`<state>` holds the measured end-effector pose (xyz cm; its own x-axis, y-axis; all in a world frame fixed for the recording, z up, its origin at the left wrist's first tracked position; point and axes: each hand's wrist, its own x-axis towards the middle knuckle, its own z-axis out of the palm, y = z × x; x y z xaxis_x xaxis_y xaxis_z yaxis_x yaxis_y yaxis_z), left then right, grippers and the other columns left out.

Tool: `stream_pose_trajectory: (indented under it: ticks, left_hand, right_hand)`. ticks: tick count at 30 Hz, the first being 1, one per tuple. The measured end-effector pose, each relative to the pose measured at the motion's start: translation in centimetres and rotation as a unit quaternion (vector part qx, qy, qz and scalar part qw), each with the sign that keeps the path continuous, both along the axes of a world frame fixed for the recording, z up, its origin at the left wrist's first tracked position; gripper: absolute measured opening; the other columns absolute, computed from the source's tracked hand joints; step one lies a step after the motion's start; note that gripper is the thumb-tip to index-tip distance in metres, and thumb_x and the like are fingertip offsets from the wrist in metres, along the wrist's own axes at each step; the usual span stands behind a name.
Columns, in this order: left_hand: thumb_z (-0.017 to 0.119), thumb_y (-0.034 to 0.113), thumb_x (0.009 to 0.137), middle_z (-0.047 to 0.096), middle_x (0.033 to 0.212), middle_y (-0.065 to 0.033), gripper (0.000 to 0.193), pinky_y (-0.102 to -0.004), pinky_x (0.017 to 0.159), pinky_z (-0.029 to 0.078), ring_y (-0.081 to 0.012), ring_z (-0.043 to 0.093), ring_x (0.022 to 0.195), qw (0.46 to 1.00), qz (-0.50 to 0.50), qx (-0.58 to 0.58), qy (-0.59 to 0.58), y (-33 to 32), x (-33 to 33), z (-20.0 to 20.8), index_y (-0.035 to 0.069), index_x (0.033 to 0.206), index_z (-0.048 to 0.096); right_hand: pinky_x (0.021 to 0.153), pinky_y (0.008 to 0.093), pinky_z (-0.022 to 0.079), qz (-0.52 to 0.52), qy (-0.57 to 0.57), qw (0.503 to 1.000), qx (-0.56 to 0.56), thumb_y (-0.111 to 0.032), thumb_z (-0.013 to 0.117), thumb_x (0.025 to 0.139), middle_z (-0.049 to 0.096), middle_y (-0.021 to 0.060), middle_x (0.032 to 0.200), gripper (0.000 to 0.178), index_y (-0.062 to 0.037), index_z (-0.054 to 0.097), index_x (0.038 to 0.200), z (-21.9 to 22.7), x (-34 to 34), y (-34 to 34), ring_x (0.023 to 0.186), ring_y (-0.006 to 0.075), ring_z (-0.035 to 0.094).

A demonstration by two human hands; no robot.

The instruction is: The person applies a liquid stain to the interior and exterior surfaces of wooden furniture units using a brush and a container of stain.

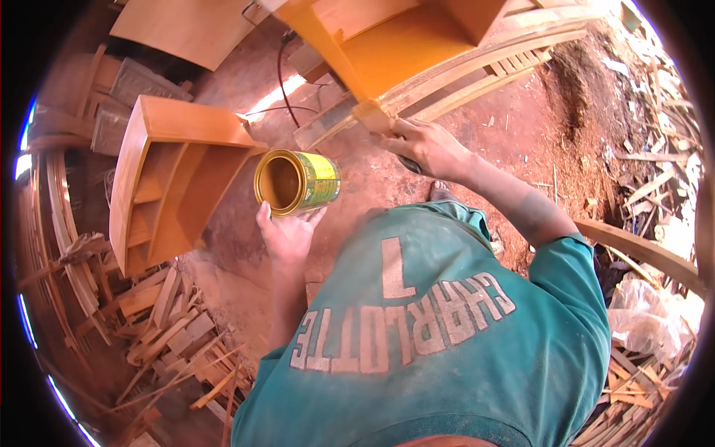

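One tin [319, 179] clamped in my L fingers [264, 216]; R fingers [408, 132] grip blurry brush/pad [373, 118] at cabinet [406, 56] corner just beyond. It looks mostly coated imo; what's left, can't tell.

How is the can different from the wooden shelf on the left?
The can is round, but the wooden shelf is boxy, with dividers inside. The can is small; the shelf is much bigger. The left hand holds up the can, while no hand touches the shelf. Both have an open side, so you can see inside.
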<state>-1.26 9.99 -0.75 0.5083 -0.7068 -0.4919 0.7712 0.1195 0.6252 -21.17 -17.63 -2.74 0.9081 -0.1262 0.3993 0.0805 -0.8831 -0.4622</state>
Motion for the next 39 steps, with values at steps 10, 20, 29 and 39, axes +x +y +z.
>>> stream_pose_trajectory:
  ticks: [10,20,29,39]
  left_hand:
    - [0.061,0.061,0.084,0.028,0.163,-0.0139,0.09,-0.0645,0.12,0.019,-0.0419,0.026,0.149,1.0,-0.029,-0.008,0.003,-0.3,0.6,0.0,0.018,0.158,0.033]
    - [0.066,0.061,0.081,0.027,0.162,-0.019,0.095,-0.0662,0.119,0.019,-0.0452,0.026,0.147,0.998,-0.055,0.024,-0.024,-1.8,0.8,2.0,0.015,0.157,0.032]
    - [0.066,0.058,0.081,0.026,0.162,-0.0182,0.093,-0.067,0.119,0.02,-0.0466,0.024,0.146,0.998,-0.057,0.005,-0.039,-2.1,0.1,2.8,0.017,0.157,0.033]
    - [0.067,0.058,0.08,0.027,0.161,-0.0188,0.093,-0.0674,0.118,0.02,-0.0467,0.025,0.146,0.998,-0.054,0.015,-0.029,-2.5,-0.3,2.8,0.016,0.157,0.034]
  right_hand:
    - [0.074,0.0382,0.062,-0.274,-0.036,0.961,0.02,-0.009,0.06,0.097,0.073,0.014,0.105,0.022,-0.0086,0.07,0.116,-2.3,-8.3,-9.8,0.09,0.0276,0.073]
    - [0.07,0.0288,0.059,-0.455,-0.361,0.642,0.501,-0.02,0.063,0.1,0.073,0.012,0.088,0.026,0.0011,0.062,0.115,-6.9,-5.5,-12.2,0.077,0.0162,0.072]
    - [0.068,0.0299,0.06,-0.468,-0.398,0.614,0.496,-0.017,0.06,0.1,0.073,0.0141,0.085,0.02,0.0011,0.061,0.108,-8.5,-6.4,-13.0,0.077,0.0185,0.074]
    - [0.065,0.0291,0.059,-0.45,-0.412,0.62,0.493,-0.014,0.058,0.098,0.072,0.0161,0.089,0.022,0.0012,0.061,0.113,-6.0,-5.6,-9.2,0.079,0.0171,0.072]
